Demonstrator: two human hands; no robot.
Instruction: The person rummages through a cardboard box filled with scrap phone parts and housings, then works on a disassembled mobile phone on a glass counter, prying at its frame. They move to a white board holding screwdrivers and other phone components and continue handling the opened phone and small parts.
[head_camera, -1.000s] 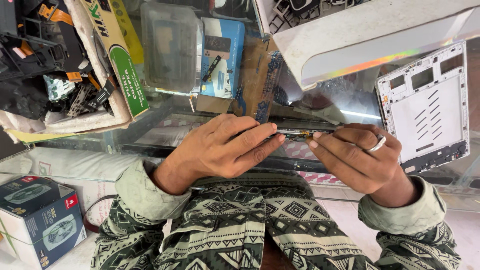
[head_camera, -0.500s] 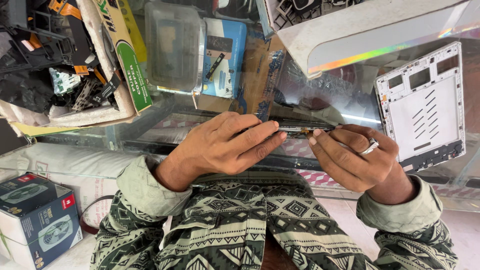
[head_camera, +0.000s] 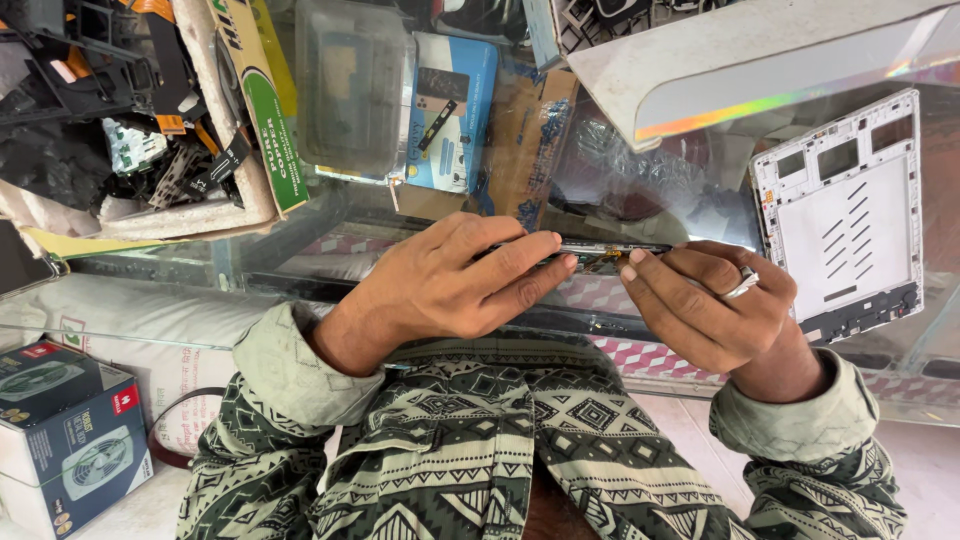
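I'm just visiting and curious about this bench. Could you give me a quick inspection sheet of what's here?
Surface: glass counter, goods visible beneath.
Job's things: thin flat device held edge-on between both hands, above the glass.
Clutter: tray of parts; clear plastic case; blue box; white back panel; white slab.
Hands: left hand grips the device's left end; right hand, wearing a ring, pinches the right end.
Cables: dark loop by the left sleeve.
Surroundings: fan boxes lower left; patterned sleeves.
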